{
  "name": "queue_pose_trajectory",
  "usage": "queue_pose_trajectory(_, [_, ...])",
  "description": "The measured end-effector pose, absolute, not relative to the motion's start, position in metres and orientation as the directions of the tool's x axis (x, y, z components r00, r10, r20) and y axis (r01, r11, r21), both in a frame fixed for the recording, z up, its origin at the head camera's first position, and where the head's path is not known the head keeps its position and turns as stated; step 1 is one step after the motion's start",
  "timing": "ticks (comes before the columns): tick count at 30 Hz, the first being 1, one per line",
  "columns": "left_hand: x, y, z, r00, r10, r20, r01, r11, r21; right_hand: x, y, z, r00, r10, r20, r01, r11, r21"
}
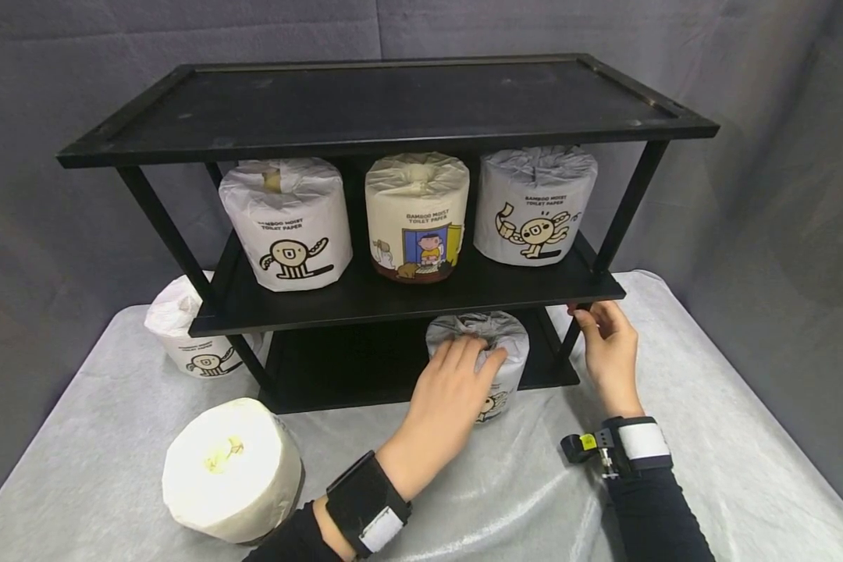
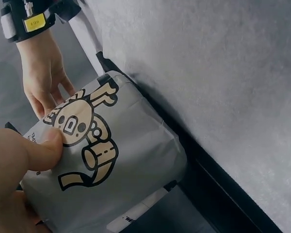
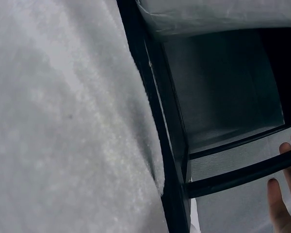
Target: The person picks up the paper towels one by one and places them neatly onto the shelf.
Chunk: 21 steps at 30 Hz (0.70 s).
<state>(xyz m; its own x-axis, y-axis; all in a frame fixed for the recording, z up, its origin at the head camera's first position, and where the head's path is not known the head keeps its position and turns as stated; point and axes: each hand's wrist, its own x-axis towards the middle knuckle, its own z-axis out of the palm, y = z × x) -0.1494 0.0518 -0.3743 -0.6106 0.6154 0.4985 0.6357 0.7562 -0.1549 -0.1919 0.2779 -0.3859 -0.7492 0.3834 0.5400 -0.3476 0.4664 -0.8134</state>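
Gripped roll (image 2: 140, 141), shelved rolls (image 1: 417, 204) — “TOILET PAPER”

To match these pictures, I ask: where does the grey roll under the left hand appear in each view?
Head: right of centre, the grey roll at the lower shelf, left hand on it.
Left wrist: large, left of centre.
Right wrist: apparently the cropped pale surface along the top edge, towards the right.
Shared landmark: right hand (right; upper left; lower right).
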Motion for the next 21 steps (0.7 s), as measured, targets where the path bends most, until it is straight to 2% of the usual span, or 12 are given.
queue_pose_trajectory(11, [-0.159,0.06,-0.371,-0.663,0.585,0.468,0.599,0.789,-0.138,-0.192,0.279,-0.387,-0.744,0.383,0.548,-0.349,0.476,-0.807])
queue_pose_trajectory(16, [-0.162,0.063,-0.372,-0.684,0.573,0.451,0.597,0.795,-0.105,-0.201,0.286,-0.399,-0.751,0.397,0.528,-0.322,0.478,-0.817])
queue_pose_trajectory(21, [-0.165,0.065,-0.374,-0.668,0.542,0.51,0.596,0.8,-0.071,-0.201,0.285,-0.399,-0.753,0.401,0.521,-0.31,0.483,-0.819])
